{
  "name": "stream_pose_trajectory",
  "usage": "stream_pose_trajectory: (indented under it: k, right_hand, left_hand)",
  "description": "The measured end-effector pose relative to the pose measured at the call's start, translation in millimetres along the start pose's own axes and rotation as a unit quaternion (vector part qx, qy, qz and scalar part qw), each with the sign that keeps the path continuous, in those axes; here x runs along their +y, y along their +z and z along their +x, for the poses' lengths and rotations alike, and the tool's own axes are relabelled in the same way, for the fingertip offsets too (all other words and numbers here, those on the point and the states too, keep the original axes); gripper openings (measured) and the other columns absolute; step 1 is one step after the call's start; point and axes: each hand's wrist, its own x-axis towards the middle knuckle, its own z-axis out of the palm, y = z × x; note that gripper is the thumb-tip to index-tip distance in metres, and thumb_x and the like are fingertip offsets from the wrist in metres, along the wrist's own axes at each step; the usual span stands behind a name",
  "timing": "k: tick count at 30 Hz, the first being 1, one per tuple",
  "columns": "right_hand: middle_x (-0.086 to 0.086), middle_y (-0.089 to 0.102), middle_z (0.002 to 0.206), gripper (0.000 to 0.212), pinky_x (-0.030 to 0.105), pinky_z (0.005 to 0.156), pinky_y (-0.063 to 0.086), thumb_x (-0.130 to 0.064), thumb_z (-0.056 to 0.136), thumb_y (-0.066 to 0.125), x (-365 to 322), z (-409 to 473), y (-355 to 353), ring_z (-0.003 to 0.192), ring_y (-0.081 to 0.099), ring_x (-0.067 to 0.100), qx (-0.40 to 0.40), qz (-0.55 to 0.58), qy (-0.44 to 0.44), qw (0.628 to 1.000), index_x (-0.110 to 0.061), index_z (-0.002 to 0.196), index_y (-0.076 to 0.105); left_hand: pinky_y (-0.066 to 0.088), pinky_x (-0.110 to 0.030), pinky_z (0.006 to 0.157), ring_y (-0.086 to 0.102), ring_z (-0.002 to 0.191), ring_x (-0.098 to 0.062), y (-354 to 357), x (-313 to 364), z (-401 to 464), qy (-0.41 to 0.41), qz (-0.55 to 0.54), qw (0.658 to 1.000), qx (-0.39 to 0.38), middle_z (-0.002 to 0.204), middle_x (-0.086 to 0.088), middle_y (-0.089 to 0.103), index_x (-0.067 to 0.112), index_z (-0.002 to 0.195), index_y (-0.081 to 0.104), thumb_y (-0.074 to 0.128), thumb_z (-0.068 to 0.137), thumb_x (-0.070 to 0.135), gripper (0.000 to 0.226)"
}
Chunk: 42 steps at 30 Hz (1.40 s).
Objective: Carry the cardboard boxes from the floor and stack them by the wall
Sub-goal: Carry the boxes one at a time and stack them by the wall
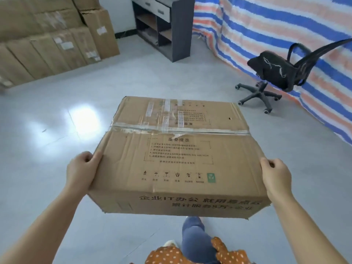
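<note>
Head view, surroundings: a stack of cardboard boxes (47, 40) fills the upper left of the frame against the white wall; a dark shelf unit (162, 25) with two pale drawers stands at top centre; a striped blue, orange and white tarp (276, 29) hangs across the upper right; a black office chair (276, 73) on castors stands in front of the tarp at right
Head view, floor: pale grey tiled floor (57, 121) with a bright glare patch at left centre; bare floor lies between the carried box and the stack
Head view, task box: a cardboard box (177, 155) sits in the centre of the frame, held off the floor, its taped top facing the camera
Head view, left hand (82, 168): grips the box's left edge, thumb on the top face, fingers curled under the side, forearm reaching in from lower left
Head view, right hand (276, 176): grips the right edge the same way, fingers curled round the side, forearm from lower right
Head view, body: a blue trouser leg (192, 239) and an orange dotted garment (171, 256) show below the box
Head view, writing: the top bears a dashed panel of Chinese text headed 重要提示, a row of handling symbols and a green mark; the front face reads 企业IT办公 in large characters; the smaller print is too blurred to read
</note>
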Motion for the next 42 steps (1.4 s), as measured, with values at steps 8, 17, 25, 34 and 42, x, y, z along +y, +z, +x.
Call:
stream_pose_trajectory:
  k: [8, 17, 25, 34, 42]
  right_hand:
    - [0.006, 0.048, 0.068, 0.027, 0.033, 0.052, 0.03, -0.024, 0.096, 0.046, -94, 70, 119, 0.058, 0.041, 0.02, -0.083, -0.028, -0.063, 0.994, -0.004, 0.079, 0.051]
    - [0.003, 0.051, 0.068, 0.026, 0.03, 0.053, 0.032, -0.021, 0.095, 0.046, -235, 181, 247, 0.06, 0.044, 0.017, -0.126, -0.022, -0.131, 0.983, -0.01, 0.072, 0.051]
    - [0.003, 0.047, 0.066, 0.027, 0.033, 0.053, 0.03, -0.021, 0.095, 0.045, -363, 228, 373, 0.059, 0.04, 0.018, -0.188, -0.041, -0.194, 0.962, -0.01, 0.07, 0.048]
    - [0.0, 0.043, 0.061, 0.032, 0.032, 0.049, 0.026, -0.019, 0.094, 0.045, -492, 223, 563, 0.055, 0.036, 0.016, -0.213, -0.028, -0.209, 0.954, -0.016, 0.062, 0.042]
    - [0.002, 0.056, 0.069, 0.023, 0.031, 0.056, 0.036, -0.022, 0.092, 0.05, -598, 209, 698, 0.062, 0.047, 0.018, -0.215, -0.013, -0.212, 0.953, -0.009, 0.074, 0.056]
  left_hand:
    - [0.026, -0.035, 0.053, 0.036, 0.056, -0.022, -18, -30, 74, -0.095, -0.016, 0.993, 0.073, 0.057, -0.004, 0.038, 0.009, 0.06, 0.041, 0.057, 0.091, 0.039, 0.046]
    - [0.026, -0.035, 0.052, 0.035, 0.054, -0.022, -11, 7, 222, -0.105, -0.02, 0.984, 0.146, 0.053, -0.004, 0.038, 0.006, 0.056, 0.042, 0.057, 0.093, 0.034, 0.049]
    - [0.027, -0.029, 0.053, 0.035, 0.057, -0.023, -26, -14, 315, -0.164, -0.062, 0.961, 0.216, 0.056, -0.006, 0.039, 0.005, 0.057, 0.042, 0.057, 0.09, 0.037, 0.048]
    - [0.024, -0.031, 0.052, 0.03, 0.056, -0.023, -90, -62, 496, -0.188, -0.054, 0.949, 0.246, 0.057, -0.008, 0.035, 0.008, 0.058, 0.038, 0.058, 0.093, 0.03, 0.045]
    - [0.026, -0.029, 0.05, 0.031, 0.054, -0.021, -160, -89, 653, -0.18, -0.047, 0.948, 0.258, 0.056, -0.004, 0.035, 0.003, 0.06, 0.04, 0.058, 0.092, 0.034, 0.048]
